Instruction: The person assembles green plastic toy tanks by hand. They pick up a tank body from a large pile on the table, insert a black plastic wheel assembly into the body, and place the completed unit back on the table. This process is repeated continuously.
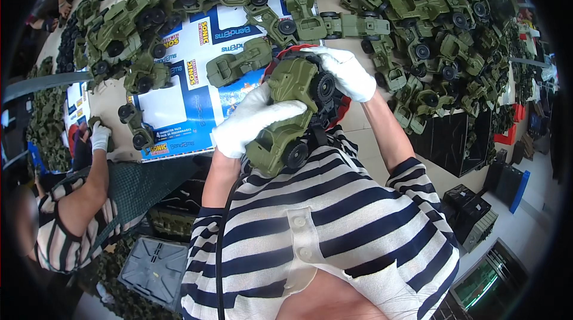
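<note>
In my white-gloved left hand (253, 117) is a dark green toy jeep (280, 138) with black wheels, tilted in front of my chest. The thumb lies across its side and the fingers go beneath it. My right hand (349, 72), also gloved in white, is at the jeep's far end beside a black wheel (323, 86). Its fingers are bent together by a red rim (342, 112); what they hold is hidden. Part of a red round container with black parts shows behind the jeep. Another green toy jeep (239, 62) lies on the table just beyond my left hand.
Heaps of green toy jeeps (418, 10) cover the far and right table. Blue-and-white printed cardboard (170, 114) lies to the left. A co-worker's gloved hand (100, 136) holds a green part at the far left. Black crates (468, 215) and a grey crate (156, 269) stand below table height.
</note>
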Demonstrator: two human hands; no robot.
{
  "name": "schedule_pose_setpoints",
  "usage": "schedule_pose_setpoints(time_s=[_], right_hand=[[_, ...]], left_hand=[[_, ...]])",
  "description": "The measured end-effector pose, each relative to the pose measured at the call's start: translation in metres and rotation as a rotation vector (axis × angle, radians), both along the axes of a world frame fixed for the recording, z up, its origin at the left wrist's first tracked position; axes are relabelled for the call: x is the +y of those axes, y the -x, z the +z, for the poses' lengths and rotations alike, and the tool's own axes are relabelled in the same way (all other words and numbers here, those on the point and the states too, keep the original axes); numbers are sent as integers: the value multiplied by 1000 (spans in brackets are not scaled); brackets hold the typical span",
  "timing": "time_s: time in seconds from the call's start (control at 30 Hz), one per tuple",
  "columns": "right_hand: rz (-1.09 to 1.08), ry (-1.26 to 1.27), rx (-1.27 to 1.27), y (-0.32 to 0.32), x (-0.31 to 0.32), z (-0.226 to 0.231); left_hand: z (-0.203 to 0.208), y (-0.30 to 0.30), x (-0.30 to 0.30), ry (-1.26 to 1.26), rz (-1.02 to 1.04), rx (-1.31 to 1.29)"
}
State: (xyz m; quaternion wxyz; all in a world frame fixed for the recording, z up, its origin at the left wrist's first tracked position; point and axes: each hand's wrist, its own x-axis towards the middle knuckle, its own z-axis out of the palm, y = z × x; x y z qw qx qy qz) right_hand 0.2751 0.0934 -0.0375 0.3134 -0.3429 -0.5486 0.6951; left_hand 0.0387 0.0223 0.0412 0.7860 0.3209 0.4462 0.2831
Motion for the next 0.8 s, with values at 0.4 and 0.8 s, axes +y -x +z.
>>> schedule_pose_setpoints(time_s=[0.4, 0.8], right_hand=[[-185, -24, 21, 25, -11, 15], [-248, -513, -238, 39, -39, 19]], left_hand=[[-39, -41, -9, -266, 198, 267], [-64, -19, 4, -842, 327, 237]])
